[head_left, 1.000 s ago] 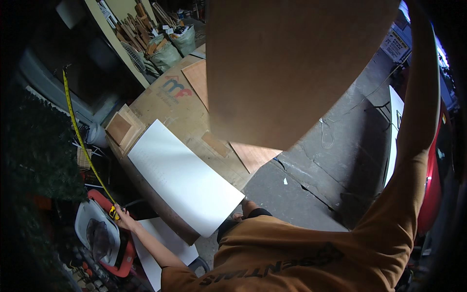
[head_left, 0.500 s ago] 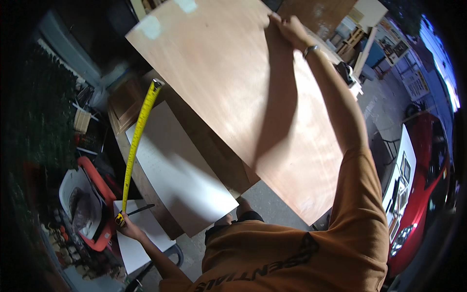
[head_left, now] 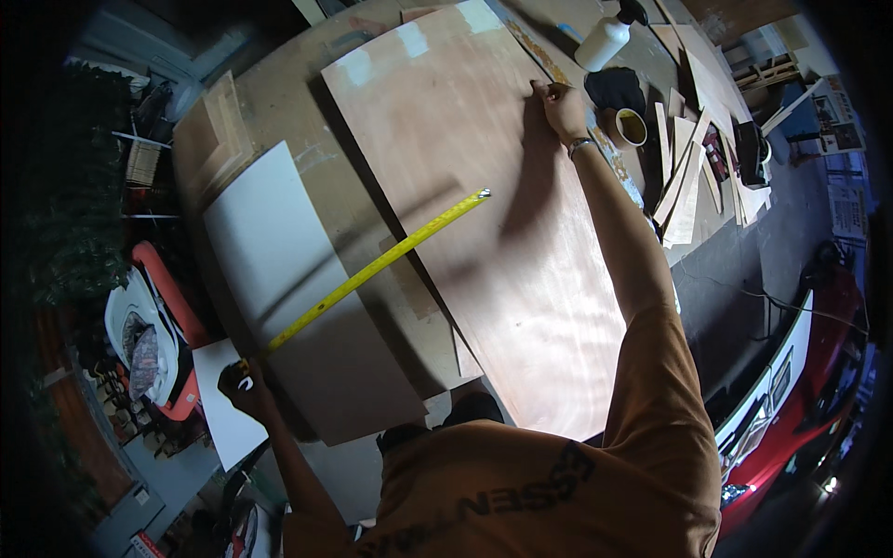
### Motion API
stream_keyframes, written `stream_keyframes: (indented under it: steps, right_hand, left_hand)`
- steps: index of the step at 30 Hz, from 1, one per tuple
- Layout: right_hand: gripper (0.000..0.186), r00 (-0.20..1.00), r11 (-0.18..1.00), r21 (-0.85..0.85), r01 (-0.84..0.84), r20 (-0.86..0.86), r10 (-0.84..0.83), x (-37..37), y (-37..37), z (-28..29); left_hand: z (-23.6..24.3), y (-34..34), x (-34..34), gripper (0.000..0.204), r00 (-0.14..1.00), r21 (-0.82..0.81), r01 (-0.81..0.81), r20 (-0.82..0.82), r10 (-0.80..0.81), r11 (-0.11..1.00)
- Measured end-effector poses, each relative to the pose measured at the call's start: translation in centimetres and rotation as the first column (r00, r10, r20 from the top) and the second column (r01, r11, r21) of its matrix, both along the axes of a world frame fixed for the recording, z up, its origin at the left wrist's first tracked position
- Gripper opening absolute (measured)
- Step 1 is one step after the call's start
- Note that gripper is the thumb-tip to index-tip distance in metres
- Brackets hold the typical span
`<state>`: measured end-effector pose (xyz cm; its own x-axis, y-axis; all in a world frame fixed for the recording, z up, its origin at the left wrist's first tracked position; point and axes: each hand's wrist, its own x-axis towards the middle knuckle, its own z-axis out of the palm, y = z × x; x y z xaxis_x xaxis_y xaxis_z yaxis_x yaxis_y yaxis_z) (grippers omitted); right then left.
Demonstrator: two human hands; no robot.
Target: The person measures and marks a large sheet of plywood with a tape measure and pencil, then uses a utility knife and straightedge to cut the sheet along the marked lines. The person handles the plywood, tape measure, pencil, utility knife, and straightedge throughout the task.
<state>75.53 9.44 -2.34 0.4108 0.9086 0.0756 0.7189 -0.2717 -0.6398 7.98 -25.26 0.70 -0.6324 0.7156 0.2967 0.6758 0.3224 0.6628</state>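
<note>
My left hand (head_left: 249, 392) is wrapped round a tape measure, and its yellow blade (head_left: 372, 268) reaches out to the right over the boards. The blade's metal hook end hangs above a large plywood panel (head_left: 446, 121), which has pale patches along its far end. At the panel's right edge, my right hand (head_left: 562, 110) pinches the wood, with a watch or bracelet on that wrist. Left of the panel lies a white board (head_left: 279, 232) on the worktable (head_left: 326, 139), under the blade's near half. The tape's case is mostly hidden by my fingers.
Beyond my right hand stand a white spray bottle (head_left: 603, 43), a dark cloth (head_left: 614, 90) and a cup (head_left: 631, 128) of yellowish stuff. Several wood offcuts (head_left: 686, 177) lie at the right. A red-rimmed white bin (head_left: 149, 335) is at the left; a red car (head_left: 791, 409) stands far right.
The plywood panel has come down from a raised, slanted position onto the worktable, with my right hand still at its edge. The tape blade has swung from pointing away to pointing right, across the boards.
</note>
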Motion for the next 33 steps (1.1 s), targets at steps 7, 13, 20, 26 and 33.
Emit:
stream_keyframes:
  steps: [7,13,20,26,33]
  right_hand:
    - [0.031,0.990,0.860,0.492,0.136,-0.047,-0.129,5.8,-11.6,0.8]
    - [0.072,0.893,0.952,0.259,0.162,-0.448,-0.030,-2.0,-28.6,-2.0]
    - [0.025,0.929,0.951,0.249,0.185,-0.359,-0.087,-3.5,-31.2,-4.1]
    - [0.015,0.932,0.949,0.284,0.137,-0.362,-0.026,-3.4,-30.8,-4.5]
    - [0.014,0.923,0.952,0.298,0.077,-0.383,0.045,-4.5,-29.2,-3.7]
  left_hand:
    - [-3.3,7.2,9.6,0.059,0.990,-0.010,0.139,-0.011,-0.139,0.990]
    - [-6.7,11.8,17.7,0.066,0.936,-0.165,-0.014,-0.350,-0.045,0.986]
    - [-7.3,11.8,18.6,0.066,0.990,-0.008,0.090,-0.112,-0.091,0.996]
    - [-7.9,11.6,18.7,0.069,0.987,-0.071,-0.016,-0.162,0.005,0.997]
    - [-9.0,13.2,17.7,0.073,0.993,0.002,0.050,-0.105,-0.050,0.999]
